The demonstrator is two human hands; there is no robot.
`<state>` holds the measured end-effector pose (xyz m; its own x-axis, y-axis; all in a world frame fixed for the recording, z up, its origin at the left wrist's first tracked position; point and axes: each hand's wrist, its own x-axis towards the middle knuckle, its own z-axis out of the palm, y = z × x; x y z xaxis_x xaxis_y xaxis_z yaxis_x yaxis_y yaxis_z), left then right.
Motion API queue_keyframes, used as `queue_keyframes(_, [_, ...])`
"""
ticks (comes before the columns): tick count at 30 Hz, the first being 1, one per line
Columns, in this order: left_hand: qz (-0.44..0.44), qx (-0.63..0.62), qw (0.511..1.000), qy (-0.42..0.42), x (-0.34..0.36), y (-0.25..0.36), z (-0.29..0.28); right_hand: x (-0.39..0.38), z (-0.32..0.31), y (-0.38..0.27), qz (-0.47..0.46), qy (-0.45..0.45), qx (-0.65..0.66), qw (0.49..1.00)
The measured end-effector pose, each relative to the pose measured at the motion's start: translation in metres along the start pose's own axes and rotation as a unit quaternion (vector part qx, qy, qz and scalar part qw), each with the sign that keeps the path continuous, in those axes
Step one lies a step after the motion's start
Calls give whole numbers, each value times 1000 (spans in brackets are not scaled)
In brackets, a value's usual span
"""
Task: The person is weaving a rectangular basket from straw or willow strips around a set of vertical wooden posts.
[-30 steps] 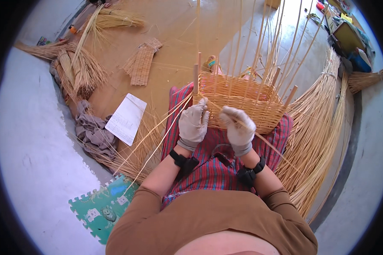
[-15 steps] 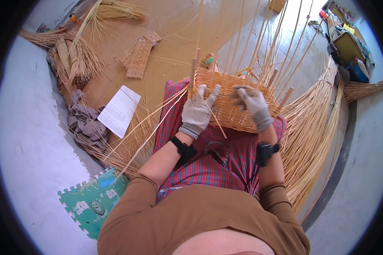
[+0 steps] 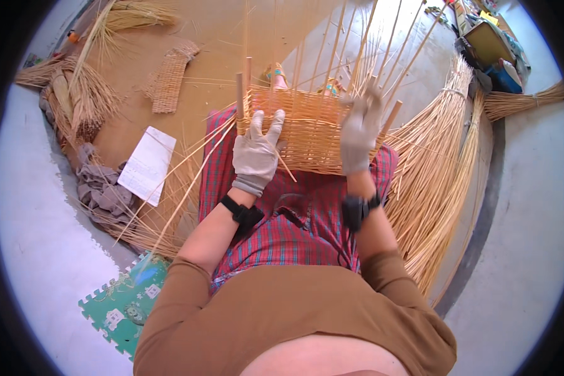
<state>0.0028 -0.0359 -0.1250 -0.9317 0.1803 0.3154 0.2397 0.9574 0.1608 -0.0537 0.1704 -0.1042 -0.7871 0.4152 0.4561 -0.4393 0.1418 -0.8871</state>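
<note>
A tan woven wicker basket (image 3: 313, 135) rests on my lap over a red plaid cloth (image 3: 276, 244). Thick pegs and tall thin stakes rise from its edges. My left hand (image 3: 255, 153), in a pale glove, grips the basket near its left end, with two fingers extended against the weave. Several loose strands (image 3: 210, 147) trail left from there, and a short strand end (image 3: 287, 168) sticks out by the fingers. At the basket's right end is my right hand (image 3: 358, 135), also gloved, raised in front of the stakes. Its fingers are smeared by motion, and whether they hold a strand is unclear.
A large bundle of straw-coloured rods (image 3: 429, 188) lies to the right. More bundles (image 3: 91, 100), a flat woven piece (image 3: 169, 81), a white sheet (image 3: 149, 164) and a grey cloth (image 3: 100, 191) are on the left. A green foam mat (image 3: 122, 307) lies near left.
The whole view has shifted, so things sit further left. My right hand has lifted from the weave's front toward the right end, fingers now pointing up. My left hand keeps its place on the basket.
</note>
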Motion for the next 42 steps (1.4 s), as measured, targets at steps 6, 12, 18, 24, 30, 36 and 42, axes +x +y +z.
queue_keyframes(6, [71,-146,981,-104,29,70,-6,8,-40,-17,188,-82,-82,975])
queue_keyframes(12, [62,-81,991,-89,28,73,16,29,-13,-46,57,-86,-221,970])
queue_keyframes(18, [89,-253,961,-68,26,66,10,-89,-79,-24,206,-7,-155,966])
queue_keyframes(24, [-126,-550,823,68,-26,-35,25,-86,29,-82,-118,-368,-166,907])
queue_keyframes(30, [-124,-585,788,147,14,-58,31,-85,95,-86,-191,-405,-193,873])
queue_keyframes(36, [-208,-601,762,124,5,-57,39,-72,78,-39,-209,-293,-365,859])
queue_keyframes(42, [-184,-553,794,172,1,-42,28,-46,97,-18,-282,-309,-399,816])
